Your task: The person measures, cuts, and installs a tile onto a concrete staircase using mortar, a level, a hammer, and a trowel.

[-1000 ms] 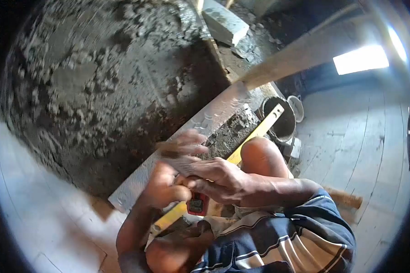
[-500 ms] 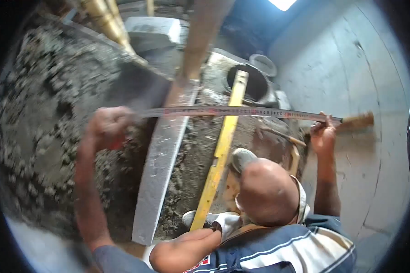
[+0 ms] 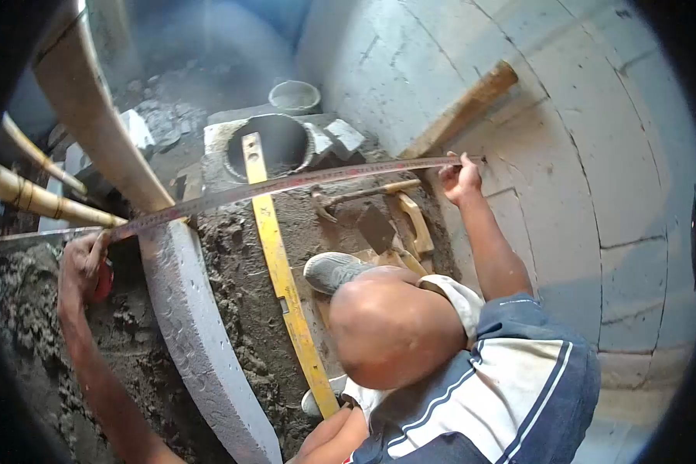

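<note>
Your count: two hands (left, right) and one tape measure.
Around you are one yellow level, one hammer, one dark diamond-shaped blade, one yellow handle, two round containers, two bamboo poles and two shoes.

Tape measure: red case partly covered; long, thin blade marked in dark and red, drawn out. Blade is stretched across the pale block and yellow level, its end beside the wall; contact unclear.
</note>
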Available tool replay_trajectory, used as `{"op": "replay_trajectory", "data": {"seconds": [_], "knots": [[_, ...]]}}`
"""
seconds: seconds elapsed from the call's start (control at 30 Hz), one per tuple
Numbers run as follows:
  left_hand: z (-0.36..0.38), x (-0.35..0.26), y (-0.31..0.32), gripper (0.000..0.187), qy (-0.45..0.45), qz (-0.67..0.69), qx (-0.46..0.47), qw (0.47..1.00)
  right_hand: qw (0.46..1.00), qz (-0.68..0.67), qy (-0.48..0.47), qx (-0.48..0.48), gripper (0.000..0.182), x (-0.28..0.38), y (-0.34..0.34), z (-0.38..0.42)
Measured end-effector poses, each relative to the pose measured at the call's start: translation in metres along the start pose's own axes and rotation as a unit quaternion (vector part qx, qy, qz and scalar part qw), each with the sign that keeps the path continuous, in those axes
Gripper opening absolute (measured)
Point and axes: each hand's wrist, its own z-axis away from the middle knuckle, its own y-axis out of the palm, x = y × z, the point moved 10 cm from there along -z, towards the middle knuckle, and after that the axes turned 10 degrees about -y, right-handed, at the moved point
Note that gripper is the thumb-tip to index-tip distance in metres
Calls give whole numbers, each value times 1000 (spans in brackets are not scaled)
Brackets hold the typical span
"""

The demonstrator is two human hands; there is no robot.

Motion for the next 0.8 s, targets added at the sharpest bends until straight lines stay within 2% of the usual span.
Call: {"op": "replay_trajectory", "data": {"seconds": [0.03, 0.1, 0.13, 0.17, 0.2, 0.23, 0.27, 0.3, 0.37, 0.47, 0.5, 0.53, 0.63, 0.67, 0.7, 0.8], "knots": [[-2, -3, 1, 59, -26, 11, 12, 1000, 999, -5, 30, 11, 38, -8, 6, -9], [4, -28, 0, 55, -84, -89, 45, 991, 999, 44, 2, -6, 35, -9, 15, -19], [-2, -20, 6, 50, -47, -81, 30, 995, 998, 65, 12, -9, 35, -14, 10, -33], [-11, 1, 21, 46, -94, -80, 79, 989, 996, 84, 22, 3, 37, -17, 7, -40], [-8, -10, 16, 42, -41, -144, 27, 988, 991, 128, 19, -16, 37, -16, 3, -45], [-14, 0, 18, 51, 49, -163, -68, 983, 988, 150, 17, -27, 36, -12, 5, -39], [-15, -7, 17, 52, -16, -162, -33, 986, 992, 107, 0, -67, 39, -10, 3, -43], [-13, -8, 14, 51, -107, -168, 17, 980, 991, 124, 1, -40, 40, -11, -12, -64], [-16, -5, 19, 48, -125, -143, 54, 980, 993, 106, -15, -50, 41, -9, -8, -54], [-17, -8, 20, 48, -108, -143, 30, 983, 990, 116, -5, -75, 42, -8, -3, -40], [-20, -10, 27, 48, -102, -167, 68, 978, 984, 160, -6, -82, 42, -8, -3, -39], [-22, -10, 34, 49, -93, -190, 105, 972, 984, 162, -5, -77, 42, -12, -16, -56], [-25, -4, 34, 50, -104, -184, 99, 972, 992, 116, 1, -44, 39, -22, -50, -113], [-25, -2, 35, 50, -107, -183, 96, 972, 992, 118, -1, -40, 39, -14, -35, -130], [-24, -1, 37, 50, -108, -182, 97, 972, 992, 119, -2, -37, 39, 37, -63, -200], [-22, -8, 30, 52, -93, -178, 58, 978, 993, 117, -5, -24, 38, 38, -51, -196]]}}
